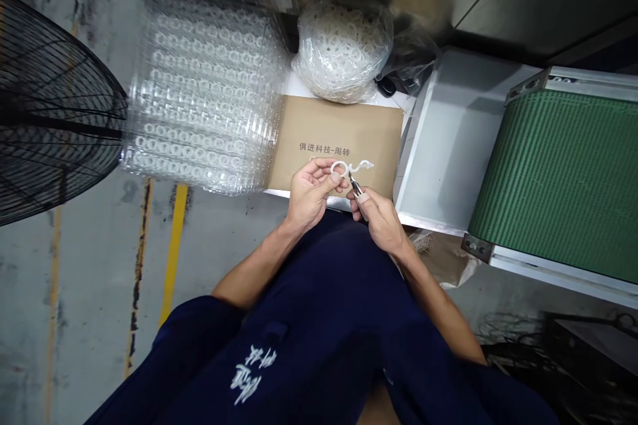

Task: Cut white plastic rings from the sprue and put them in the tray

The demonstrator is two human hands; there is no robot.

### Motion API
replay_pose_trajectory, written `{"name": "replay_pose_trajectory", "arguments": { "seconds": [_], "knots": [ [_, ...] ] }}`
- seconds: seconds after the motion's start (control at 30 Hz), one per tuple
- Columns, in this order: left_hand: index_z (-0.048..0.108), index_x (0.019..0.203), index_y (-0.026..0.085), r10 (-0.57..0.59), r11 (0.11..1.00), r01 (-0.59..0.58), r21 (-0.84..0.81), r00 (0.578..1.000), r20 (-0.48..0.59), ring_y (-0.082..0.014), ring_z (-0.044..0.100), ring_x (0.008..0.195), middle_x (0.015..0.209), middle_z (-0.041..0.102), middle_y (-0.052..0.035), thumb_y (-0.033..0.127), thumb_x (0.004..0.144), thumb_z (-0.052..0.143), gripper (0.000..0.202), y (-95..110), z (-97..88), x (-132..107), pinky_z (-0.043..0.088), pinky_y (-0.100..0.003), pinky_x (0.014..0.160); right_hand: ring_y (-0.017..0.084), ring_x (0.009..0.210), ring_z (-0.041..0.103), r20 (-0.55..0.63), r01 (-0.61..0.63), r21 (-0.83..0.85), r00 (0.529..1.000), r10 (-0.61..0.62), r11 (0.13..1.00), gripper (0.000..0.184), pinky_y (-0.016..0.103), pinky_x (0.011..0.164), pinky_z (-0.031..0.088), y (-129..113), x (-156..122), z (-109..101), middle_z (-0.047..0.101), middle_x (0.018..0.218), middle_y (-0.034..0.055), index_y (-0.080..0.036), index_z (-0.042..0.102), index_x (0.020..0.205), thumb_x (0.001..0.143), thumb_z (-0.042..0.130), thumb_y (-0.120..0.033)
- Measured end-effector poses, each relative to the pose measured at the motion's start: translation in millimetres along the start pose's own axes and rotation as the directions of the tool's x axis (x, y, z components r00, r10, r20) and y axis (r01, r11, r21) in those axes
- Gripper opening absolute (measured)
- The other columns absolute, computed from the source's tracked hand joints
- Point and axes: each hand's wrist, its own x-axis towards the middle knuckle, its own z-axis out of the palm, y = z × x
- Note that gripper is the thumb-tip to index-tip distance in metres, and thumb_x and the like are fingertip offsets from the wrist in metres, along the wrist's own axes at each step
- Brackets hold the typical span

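Between the thumb and fingers of my left hand [314, 191] is a white plastic ring [339, 163], with a thin curved white piece [363, 165] extending from its right side. My right hand [377, 214] is closed round a pair of small cutting pliers [355, 184]. Their metal jaws point up and left, close to where the ring and the curved piece join; I cannot tell whether they touch. Both hands are over the near edge of a brown cardboard box [339, 123] with printed characters.
Clear trays [199, 93] with rows of white rings stand at the left, beside a black fan [50, 106]. Behind the box sits a clear bag [343, 46] full of white pieces. Rightward are a grey chute [443, 139] and a green conveyor belt [563, 179].
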Motion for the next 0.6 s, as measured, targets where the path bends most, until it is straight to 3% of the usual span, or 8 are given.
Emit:
{"name": "replay_pose_trajectory", "arguments": {
  "seconds": [0.23,0.4,0.6],
  "knots": [
    [0.072,0.107,0.012,0.032,0.999,-0.033,0.033,0.999,0.013,-0.0121,0.072,0.075,0.096,0.072,-0.0066,0.018,0.084,0.088,0.028,9,1.5,-7,0.058,-0.021,0.067,0.013,0.077,0.057,0.0,0.037,-0.022,0.999,-0.037,0.999,0.038,0.033,0.076,0.045,-15,-5,3,0.061,0.09,0.0027,-0.015,0.057,0.096,0.115,0.039,-0.042],
    [0.073,0.111,0.016,0.098,0.987,-0.106,0.123,0.993,0.07,-0.0114,0.073,0.079,0.099,0.073,-0.0045,0.016,0.09,0.082,0.023,9,1.0,-10,0.061,-0.022,0.07,0.013,0.078,0.057,-0.011,0.035,-0.034,0.999,-0.036,0.999,0.037,0.033,0.076,0.044,-19,-7,3,0.062,0.091,0.0026,-0.016,0.059,0.1,0.115,0.039,-0.043],
    [0.072,0.117,0.021,0.114,0.972,-0.134,0.193,0.987,0.109,-0.0101,0.073,0.083,0.102,0.073,-0.0018,0.014,0.095,0.078,0.024,6,-5.6,-14,0.063,-0.024,0.077,0.013,0.076,0.056,-0.016,0.046,-0.057,0.999,-0.047,0.997,0.036,0.033,0.077,0.043,-19,-9,3,0.061,0.088,0.0017,-0.016,0.055,0.092,0.115,0.038,-0.038]
  ]
}}
